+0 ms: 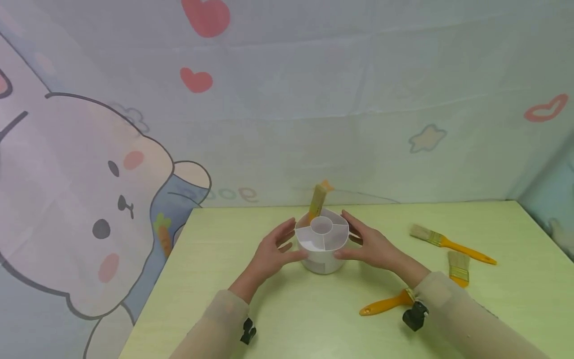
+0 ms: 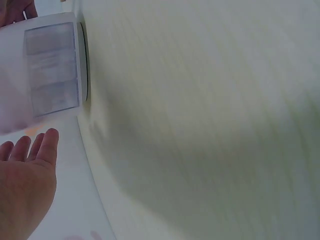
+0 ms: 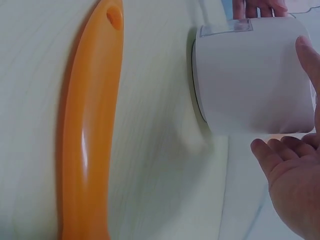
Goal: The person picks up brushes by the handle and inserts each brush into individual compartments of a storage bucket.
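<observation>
A white round organizer (image 1: 324, 263) with a central round slot and several compartments stands on the table. One paintbrush (image 1: 317, 202) leans upright in its back left compartment, bristles up. My left hand (image 1: 272, 254) is at its left side, the thumb by the front wall and the fingers spread loosely. In the left wrist view, the fingers (image 2: 47, 147) stand apart from the wall, near a clear panel (image 2: 54, 70). My right hand (image 1: 374, 245) mirrors it on the right side. The right thumb (image 3: 306, 50) lies at the wall, while the other fingers are off it.
On the right of the table (image 1: 287, 334) lie a paintbrush (image 1: 453, 245) with a long orange handle, a second brush (image 1: 459, 267) partly behind my right sleeve, and an orange handle (image 1: 383, 305) below my right wrist. A printed curtain (image 1: 287, 99) hangs behind.
</observation>
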Motion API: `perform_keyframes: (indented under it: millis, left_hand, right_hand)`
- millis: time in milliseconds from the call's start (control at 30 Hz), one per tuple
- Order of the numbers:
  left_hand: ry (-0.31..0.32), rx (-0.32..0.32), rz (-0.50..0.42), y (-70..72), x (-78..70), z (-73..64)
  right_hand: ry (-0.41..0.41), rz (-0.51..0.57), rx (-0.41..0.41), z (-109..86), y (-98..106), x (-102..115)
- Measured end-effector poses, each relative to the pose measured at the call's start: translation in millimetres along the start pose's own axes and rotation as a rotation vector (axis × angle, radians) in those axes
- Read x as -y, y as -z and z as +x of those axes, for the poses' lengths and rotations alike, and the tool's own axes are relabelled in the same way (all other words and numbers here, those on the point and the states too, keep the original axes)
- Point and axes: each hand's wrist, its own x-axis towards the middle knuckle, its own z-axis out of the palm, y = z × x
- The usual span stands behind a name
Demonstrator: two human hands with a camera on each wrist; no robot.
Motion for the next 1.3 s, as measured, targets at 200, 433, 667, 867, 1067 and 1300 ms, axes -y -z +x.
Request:
perform_keyframes:
  millis: [200, 433, 667, 867, 1067, 1300]
  left_hand:
    - [0.006, 0.012, 0.005, -3.0, 0.5, 2.6]
    - [0.008, 0.016, -0.006, -5.0, 2.2, 5.2]
    - [-0.006, 0.027, -0.018, -5.1, 2.6, 7.2]
    - [-0.003, 0.030, -0.020, -5.5, 2.2, 8.7]
    - [-0.001, 0.023, -0.028, -7.1, 2.7, 8.3]
    - [0.001, 0.022, -0.025, -8.9, 1.2, 8.5]
  right_hand:
    - [-0.034, -0.039, 0.010, -8.7, 12, 0]
    - [-0.079, -0.149, 0.026, -26.8, 31, -4]
    - [-0.131, -0.238, 0.027, -50.8, 55, -3]
    - [-0.144, -0.291, 0.023, -69.7, 70, -6]
    - [-0.149, -0.342, 0.041, -88.2, 77, -4]
    - [-0.169, -0.427, 0.073, -113.3, 76, 4]
